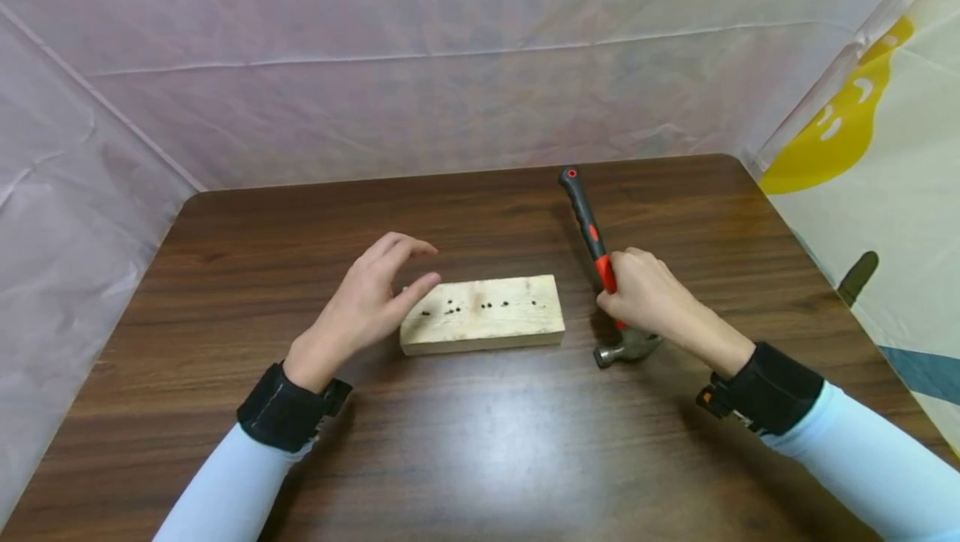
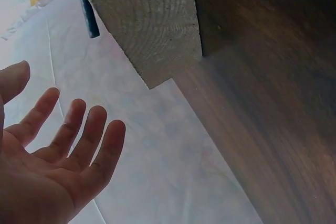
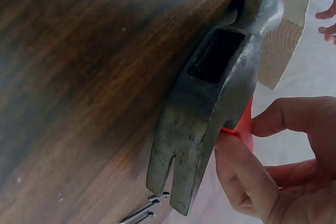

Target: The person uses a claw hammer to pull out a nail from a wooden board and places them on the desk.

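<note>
A pale wooden block (image 1: pixel 510 323) lies on the table, with several small dark spots along its top. My left hand (image 1: pixel 363 296) hovers at its left end, fingers spread and bent a little, holding nothing; the left wrist view shows the block's end grain (image 2: pixel 147 24) beyond the fingers. To the right of the block, my right hand (image 1: pixel 648 292) grips a claw hammer (image 1: pixel 581 213) by the red part of its handle, close to the head. The black grip points toward the far edge. In the right wrist view the steel head (image 3: pixel 202 103) is low over the tabletop, thumb and fingers pinching just below it.
A few loose nails (image 3: pixel 140 212) lie beyond the hammer's claw in the right wrist view. The brown table (image 1: pixel 300 225) ends at a hung whitish sheet (image 1: pixel 450 108) at the back, with a yellow-patterned sheet (image 1: pixel 832 133) on the right.
</note>
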Demonstrator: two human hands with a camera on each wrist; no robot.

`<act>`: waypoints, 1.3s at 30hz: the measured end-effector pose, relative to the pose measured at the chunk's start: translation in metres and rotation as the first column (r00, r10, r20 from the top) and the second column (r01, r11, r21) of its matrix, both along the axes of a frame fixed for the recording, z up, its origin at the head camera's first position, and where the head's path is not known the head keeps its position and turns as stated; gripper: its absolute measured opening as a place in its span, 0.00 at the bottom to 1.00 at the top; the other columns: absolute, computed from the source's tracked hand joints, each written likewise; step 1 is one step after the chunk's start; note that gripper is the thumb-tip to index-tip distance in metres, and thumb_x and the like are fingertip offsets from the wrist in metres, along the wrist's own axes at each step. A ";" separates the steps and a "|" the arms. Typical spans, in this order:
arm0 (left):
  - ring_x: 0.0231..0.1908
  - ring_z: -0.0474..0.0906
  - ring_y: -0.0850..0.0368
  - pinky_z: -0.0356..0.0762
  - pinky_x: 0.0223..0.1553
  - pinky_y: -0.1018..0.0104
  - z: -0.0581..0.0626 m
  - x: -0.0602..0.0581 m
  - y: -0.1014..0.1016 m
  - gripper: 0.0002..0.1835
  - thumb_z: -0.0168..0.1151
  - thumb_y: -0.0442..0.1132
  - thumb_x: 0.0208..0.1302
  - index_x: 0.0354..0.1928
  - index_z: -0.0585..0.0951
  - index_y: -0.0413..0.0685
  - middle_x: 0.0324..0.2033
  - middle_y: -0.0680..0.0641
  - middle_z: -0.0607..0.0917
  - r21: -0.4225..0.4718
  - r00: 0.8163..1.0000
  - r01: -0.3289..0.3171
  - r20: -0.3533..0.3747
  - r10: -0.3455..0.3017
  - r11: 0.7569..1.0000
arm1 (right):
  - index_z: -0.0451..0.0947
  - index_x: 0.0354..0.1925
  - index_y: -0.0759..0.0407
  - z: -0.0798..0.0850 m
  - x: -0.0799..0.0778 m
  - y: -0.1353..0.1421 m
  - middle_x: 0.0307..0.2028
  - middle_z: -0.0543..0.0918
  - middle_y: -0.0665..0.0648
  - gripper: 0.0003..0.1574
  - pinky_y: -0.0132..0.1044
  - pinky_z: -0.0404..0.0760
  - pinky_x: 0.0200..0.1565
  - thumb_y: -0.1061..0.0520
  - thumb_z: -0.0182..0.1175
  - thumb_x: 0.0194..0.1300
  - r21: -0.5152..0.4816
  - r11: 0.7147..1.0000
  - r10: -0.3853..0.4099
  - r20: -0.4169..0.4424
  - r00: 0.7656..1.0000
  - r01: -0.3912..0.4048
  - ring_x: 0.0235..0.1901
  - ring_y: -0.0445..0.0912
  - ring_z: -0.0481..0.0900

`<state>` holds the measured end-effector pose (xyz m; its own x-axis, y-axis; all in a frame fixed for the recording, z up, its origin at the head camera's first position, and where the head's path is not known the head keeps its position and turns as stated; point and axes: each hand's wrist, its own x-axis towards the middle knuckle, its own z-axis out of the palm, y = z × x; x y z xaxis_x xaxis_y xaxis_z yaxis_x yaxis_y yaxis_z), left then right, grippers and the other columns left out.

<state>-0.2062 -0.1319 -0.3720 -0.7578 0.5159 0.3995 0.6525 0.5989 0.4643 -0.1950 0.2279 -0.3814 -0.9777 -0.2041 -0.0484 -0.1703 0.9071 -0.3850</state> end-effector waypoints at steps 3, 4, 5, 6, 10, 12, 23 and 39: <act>0.49 0.74 0.54 0.72 0.42 0.64 -0.001 0.000 -0.001 0.18 0.63 0.44 0.70 0.56 0.78 0.42 0.50 0.45 0.77 -0.005 1.000 -0.001 -0.008 0.001 1.000 | 0.69 0.21 0.59 0.000 -0.002 0.000 0.24 0.71 0.58 0.09 0.33 0.70 0.18 0.63 0.62 0.49 0.013 1.000 0.006 0.007 1.000 -0.006 0.20 0.49 0.73; 0.49 0.74 0.54 0.72 0.44 0.64 -0.001 0.000 -0.001 0.18 0.63 0.44 0.70 0.56 0.77 0.42 0.50 0.45 0.77 -0.006 1.000 -0.002 -0.009 0.002 1.000 | 0.69 0.21 0.59 -0.001 -0.002 -0.001 0.24 0.71 0.57 0.10 0.33 0.70 0.17 0.63 0.62 0.50 0.017 1.000 0.008 0.011 1.000 -0.008 0.19 0.49 0.73; 0.49 0.74 0.54 0.72 0.43 0.63 -0.001 0.000 -0.001 0.18 0.63 0.44 0.70 0.56 0.77 0.42 0.50 0.45 0.77 -0.008 1.000 -0.003 -0.007 0.003 1.000 | 0.69 0.20 0.59 -0.001 -0.003 -0.001 0.24 0.71 0.57 0.10 0.33 0.70 0.17 0.63 0.62 0.50 0.020 1.000 0.008 0.018 1.000 -0.008 0.19 0.49 0.73; 0.49 0.74 0.54 0.72 0.43 0.64 -0.001 0.000 -0.001 0.18 0.63 0.45 0.70 0.56 0.77 0.43 0.51 0.46 0.76 -0.009 1.000 -0.003 -0.005 0.003 1.000 | 0.69 0.20 0.59 -0.002 -0.004 -0.001 0.23 0.71 0.57 0.10 0.33 0.70 0.17 0.63 0.62 0.50 0.028 1.000 0.006 0.021 1.000 -0.007 0.19 0.49 0.74; 0.42 0.74 0.57 0.71 0.38 0.67 -0.001 0.002 -0.001 0.18 0.62 0.45 0.70 0.56 0.77 0.44 0.51 0.48 0.76 -0.016 1.000 -0.011 0.005 0.011 1.000 | 0.70 0.18 0.58 -0.005 -0.007 -0.002 0.23 0.71 0.57 0.11 0.34 0.71 0.18 0.62 0.63 0.49 0.057 0.998 0.004 0.025 1.000 -0.006 0.20 0.50 0.74; 0.38 0.72 0.59 0.70 0.35 0.68 -0.001 0.003 -0.001 0.18 0.62 0.46 0.70 0.56 0.78 0.45 0.51 0.50 0.76 -0.019 1.000 -0.017 0.009 0.017 1.000 | 0.70 0.17 0.57 -0.006 -0.008 -0.003 0.23 0.72 0.57 0.12 0.34 0.71 0.18 0.62 0.63 0.49 0.070 0.997 0.008 0.023 1.000 -0.010 0.20 0.50 0.75; 0.30 0.69 0.60 0.69 0.32 0.70 -0.003 0.004 -0.001 0.18 0.62 0.45 0.70 0.56 0.78 0.45 0.50 0.50 0.76 -0.027 1.000 -0.027 0.009 0.027 0.999 | 0.71 0.16 0.56 -0.010 -0.011 -0.005 0.23 0.73 0.58 0.12 0.34 0.72 0.17 0.63 0.63 0.48 0.102 0.994 0.019 0.042 0.999 -0.024 0.20 0.49 0.76; 0.56 0.72 0.45 0.70 0.53 0.50 0.001 0.004 -0.022 0.23 0.56 0.50 0.74 0.61 0.74 0.42 0.56 0.43 0.74 -0.174 0.979 -0.171 0.084 0.187 0.970 | 0.79 0.53 0.67 0.003 -0.013 0.020 0.36 0.84 0.55 0.24 0.41 0.80 0.30 0.51 0.62 0.67 0.119 0.990 0.078 -0.013 0.997 -0.076 0.31 0.47 0.83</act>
